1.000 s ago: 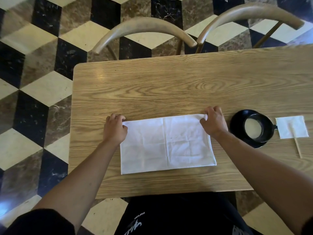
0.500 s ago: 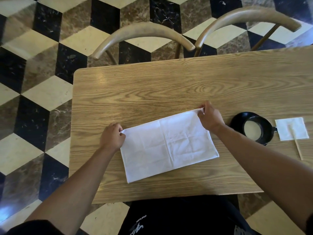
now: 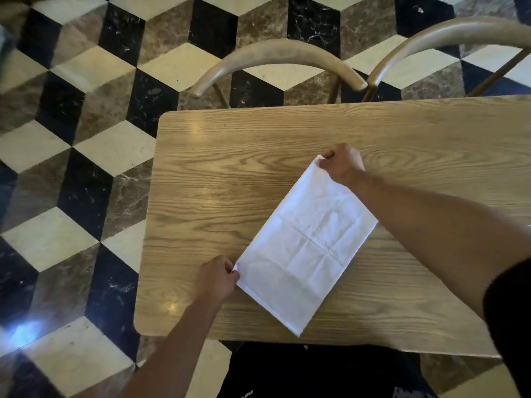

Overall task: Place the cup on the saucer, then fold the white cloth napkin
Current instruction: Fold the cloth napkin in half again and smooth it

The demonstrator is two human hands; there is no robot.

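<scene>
The white cloth napkin (image 3: 306, 251), folded into a long rectangle, lies at a slant on the wooden table (image 3: 230, 179). My left hand (image 3: 217, 278) pinches its near-left corner. My right hand (image 3: 342, 162) pinches the far corner, with my forearm passing over the napkin's right side. The cup and saucer are out of view, hidden beyond my right arm or past the frame's right edge.
Two curved wooden chair backs (image 3: 275, 57) (image 3: 448, 38) stand behind the table's far edge. The table's left edge drops to a chequered marble floor (image 3: 86, 139). My dark-clothed lap (image 3: 316, 372) is at the near edge.
The napkin has turned anticlockwise from level to a steep slant: my right hand carried its corner away from me, my left drew its corner nearer. The view shifted, so cup and saucer left the frame.
</scene>
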